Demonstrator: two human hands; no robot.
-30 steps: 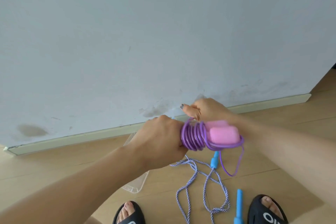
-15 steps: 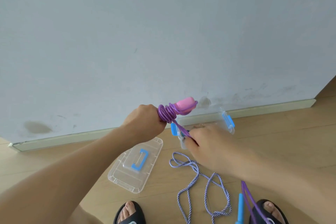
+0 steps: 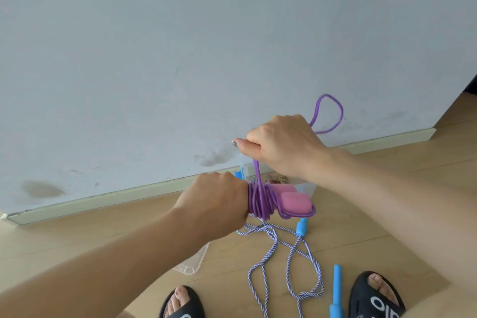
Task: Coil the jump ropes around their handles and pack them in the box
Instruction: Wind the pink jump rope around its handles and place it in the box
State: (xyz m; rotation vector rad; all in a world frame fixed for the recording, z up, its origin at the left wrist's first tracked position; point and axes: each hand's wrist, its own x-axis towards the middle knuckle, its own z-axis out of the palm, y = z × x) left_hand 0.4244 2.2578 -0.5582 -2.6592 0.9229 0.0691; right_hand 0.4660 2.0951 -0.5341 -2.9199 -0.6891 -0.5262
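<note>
My left hand (image 3: pixel 215 204) grips the pink handles (image 3: pixel 371 202) of a purple jump rope, with several purple coils (image 3: pixel 260 201) wound around them beside my fist. My right hand (image 3: pixel 281 146) is raised above it, shut on the loose purple rope, whose end loops up (image 3: pixel 333 111) against the wall. A blue-and-white striped jump rope (image 3: pixel 291 250) with blue handles (image 3: pixel 336 289) lies loose on the floor below. The clear plastic box (image 3: pixel 308 187) stands by the wall, mostly hidden behind my hands.
The clear box lid (image 3: pixel 192 264) lies on the wooden floor under my left forearm. My feet in black sandals (image 3: pixel 374 297) stand at the bottom edge. A grey wall with a baseboard (image 3: pixel 103 201) runs across the back.
My right hand has swung up from the floor side to above the handles, carrying the purple rope over them. My left hand has lowered, and the handles now point right.
</note>
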